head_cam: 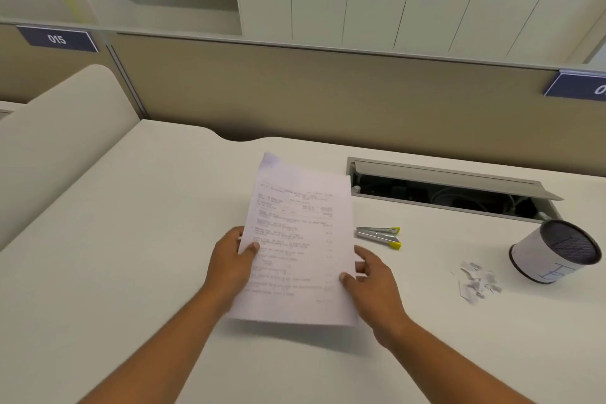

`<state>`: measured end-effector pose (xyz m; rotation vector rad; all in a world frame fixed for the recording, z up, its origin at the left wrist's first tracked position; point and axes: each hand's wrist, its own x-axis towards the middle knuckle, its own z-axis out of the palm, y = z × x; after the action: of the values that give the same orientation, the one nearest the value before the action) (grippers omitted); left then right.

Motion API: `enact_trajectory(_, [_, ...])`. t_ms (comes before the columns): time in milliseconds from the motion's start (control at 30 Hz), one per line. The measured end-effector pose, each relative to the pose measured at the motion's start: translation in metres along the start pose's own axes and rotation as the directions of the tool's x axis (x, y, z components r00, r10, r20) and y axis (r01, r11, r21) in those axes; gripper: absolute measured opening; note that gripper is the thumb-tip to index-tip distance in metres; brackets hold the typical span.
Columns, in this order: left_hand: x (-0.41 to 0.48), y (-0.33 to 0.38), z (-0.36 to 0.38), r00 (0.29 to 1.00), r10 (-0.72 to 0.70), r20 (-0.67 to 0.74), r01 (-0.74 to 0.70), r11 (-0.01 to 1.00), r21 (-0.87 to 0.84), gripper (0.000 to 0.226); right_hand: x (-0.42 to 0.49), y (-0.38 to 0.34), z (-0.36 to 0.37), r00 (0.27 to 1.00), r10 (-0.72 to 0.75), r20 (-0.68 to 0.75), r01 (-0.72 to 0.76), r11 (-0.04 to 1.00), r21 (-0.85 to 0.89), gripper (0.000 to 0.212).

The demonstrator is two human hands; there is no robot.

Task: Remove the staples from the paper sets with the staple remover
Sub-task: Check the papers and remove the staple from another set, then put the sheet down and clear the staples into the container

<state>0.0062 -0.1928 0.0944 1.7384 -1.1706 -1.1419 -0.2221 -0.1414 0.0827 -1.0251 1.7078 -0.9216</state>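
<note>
The bench [124,239] is a broad, pale off-white surface with a beige partition along its far edge. Set into it toward the far right is a cable trough [452,193] with its grey lid tipped open — dark cables lie inside, too dim to make out singly.

The paper set [300,239] is held up off the bench near the middle, tilted with its top edge away from the person. It is white, printed with rows of small dark text that is too blurred to read; the far left corner looks slightly bent and shaded, and no staple can be made out there. Both hands grip it: the left hand [231,261] clasps the left edge with the thumb on the printed face and fingers behind, and the right hand [372,284] pinches the lower right edge, thumb on top, fingers spread behind the sheet.

Near the right edge of the bench stands a round pen cup [554,251] wrapped in white paper with a blue mark, its dark mesh rim leaning in this wide view; what it holds cannot be seen. Just beside it, toward the person, lies a small heap of torn paper scraps [477,280].

The staple remover [378,236] — metal, with yellow tips — lies flat on the bench just right of the paper set, untouched by either hand.
</note>
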Motion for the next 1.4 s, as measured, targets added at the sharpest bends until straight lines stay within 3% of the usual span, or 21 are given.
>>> enact_trajectory(67, [0.030,0.000,0.003,0.999,0.029,-0.045,-0.028,0.999,0.032,0.024,0.019,-0.001,0.005,0.998,-0.070,0.012,0.070,0.995,-0.072,0.065])
enact_trajectory(167, [0.061,-0.013,0.008,0.990,0.089,-0.110,-0.064,0.976,0.210,0.050,0.040,0.016,0.011,0.977,-0.171,0.128,0.203,0.930,-0.307,0.062])
enact_trajectory(233, [0.069,-0.031,0.013,0.983,0.150,-0.110,-0.091,0.902,0.422,0.066,0.044,0.036,0.015,0.945,-0.240,0.222,0.321,0.806,-0.496,0.054])
enact_trajectory(333, [0.063,-0.060,0.022,0.960,0.281,0.010,-0.217,0.718,0.662,0.073,0.043,0.062,0.022,0.892,-0.388,0.231,0.440,0.629,-0.641,0.046])
enact_trajectory(533, [0.062,-0.084,0.032,0.923,0.372,0.101,-0.309,0.556,0.772,0.092,0.042,0.086,0.028,0.820,-0.514,0.251,0.501,0.432,-0.750,0.060])
enact_trajectory(733, [0.079,-0.076,0.039,0.914,0.385,0.125,-0.327,0.521,0.788,0.091,0.050,0.083,0.032,0.826,-0.507,0.244,0.483,0.417,-0.770,0.071])
enact_trajectory(1100, [0.084,-0.078,0.044,0.900,0.424,0.099,-0.330,0.516,0.791,0.091,0.052,0.081,0.031,0.839,-0.473,0.269,0.485,0.429,-0.762,0.073])
enact_trajectory(1267, [0.074,-0.072,0.047,0.897,0.437,0.067,-0.313,0.520,0.795,0.094,0.052,0.080,0.028,0.827,-0.503,0.253,0.511,0.483,-0.711,0.080])
enact_trajectory(1400, [0.046,-0.064,0.059,0.900,0.430,0.068,-0.337,0.591,0.733,0.087,0.043,0.080,0.014,0.834,-0.490,0.252,0.527,0.573,-0.628,0.080])
